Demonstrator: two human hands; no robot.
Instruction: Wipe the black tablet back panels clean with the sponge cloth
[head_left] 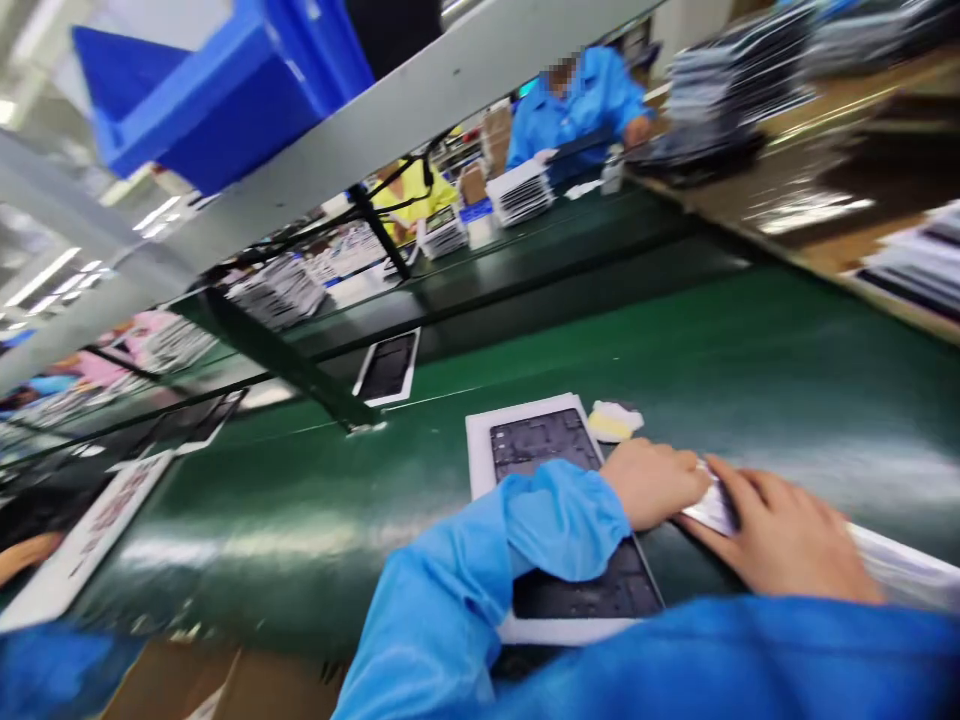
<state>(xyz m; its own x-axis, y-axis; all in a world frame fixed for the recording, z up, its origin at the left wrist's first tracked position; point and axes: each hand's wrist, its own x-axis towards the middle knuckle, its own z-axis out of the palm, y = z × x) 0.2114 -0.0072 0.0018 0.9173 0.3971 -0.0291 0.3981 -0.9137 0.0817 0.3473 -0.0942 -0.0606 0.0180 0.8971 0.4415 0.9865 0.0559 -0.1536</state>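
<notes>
My left hand (660,483), in a light blue sleeve, has its fingers closed on one end of a small white shiny piece (709,505). Around the other side of that piece curl the thumb and fingers of my right hand (799,535); its exact kind is not visible. Beneath my left forearm lies a black tablet-like housing (540,440) on a white sheet or tray (481,450), partly covered by the sleeve. A crumpled white and yellow scrap (615,420) rests beside the housing's upper right corner.
A green conveyor belt (300,530) runs across, with another black panel (386,365) on white farther along. A grey beam (360,130) carries blue bins (217,110) overhead. Co-workers in blue (570,110) and yellow (416,195) sit opposite among stacks (519,190). White material (900,565) lies at right.
</notes>
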